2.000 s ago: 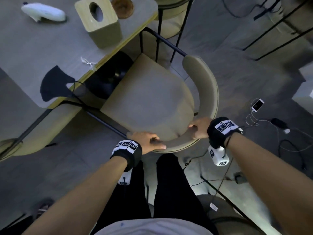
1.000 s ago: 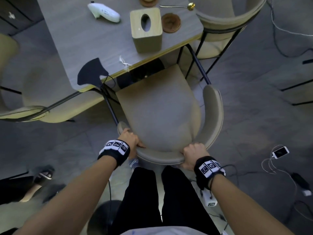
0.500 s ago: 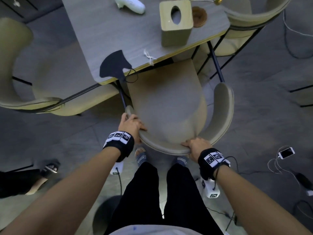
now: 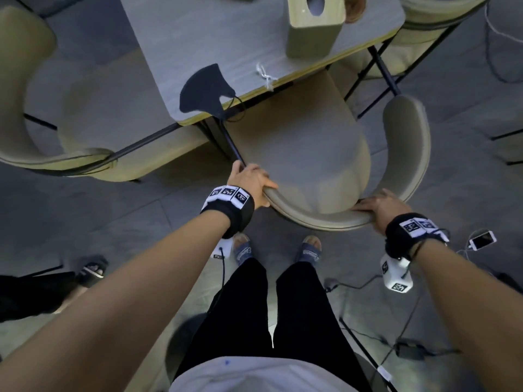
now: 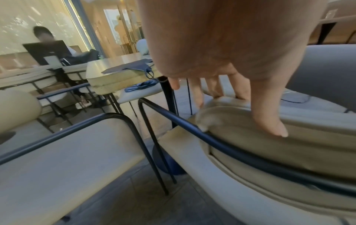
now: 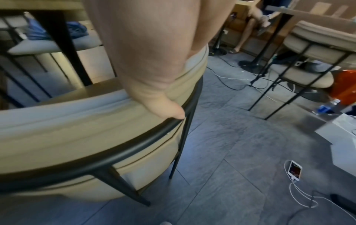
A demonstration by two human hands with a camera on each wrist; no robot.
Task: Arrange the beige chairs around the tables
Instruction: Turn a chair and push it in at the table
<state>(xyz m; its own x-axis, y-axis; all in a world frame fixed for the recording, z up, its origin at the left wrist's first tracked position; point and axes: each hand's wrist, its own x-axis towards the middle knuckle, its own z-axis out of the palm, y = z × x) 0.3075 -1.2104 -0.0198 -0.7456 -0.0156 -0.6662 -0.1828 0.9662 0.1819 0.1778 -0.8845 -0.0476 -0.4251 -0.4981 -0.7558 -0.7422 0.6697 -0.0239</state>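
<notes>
A beige chair (image 4: 305,154) with a curved backrest and black metal frame stands in front of me, its seat front tucked under the grey table (image 4: 226,38). My left hand (image 4: 253,182) grips the left end of the backrest. In the left wrist view its fingers (image 5: 198,97) drape over the top and the thumb presses the outer face. My right hand (image 4: 377,206) holds the rear right of the backrest (image 6: 86,121), thumb (image 6: 171,111) down against the black rail. A second beige chair (image 4: 93,108) sits at the table's left side, and a third (image 4: 435,12) at the far right corner.
On the table lie a black face mask (image 4: 206,91) and a tissue box (image 4: 314,26). A phone (image 4: 482,239) and charging cables lie on the floor to my right. Another person's sandalled foot (image 4: 90,271) is at my left. My own feet stand just behind the chair.
The chair has turned to face the table squarely and slid forward, its seat front going under the table edge. Both hands stayed on the backrest, shifting their hold along it.
</notes>
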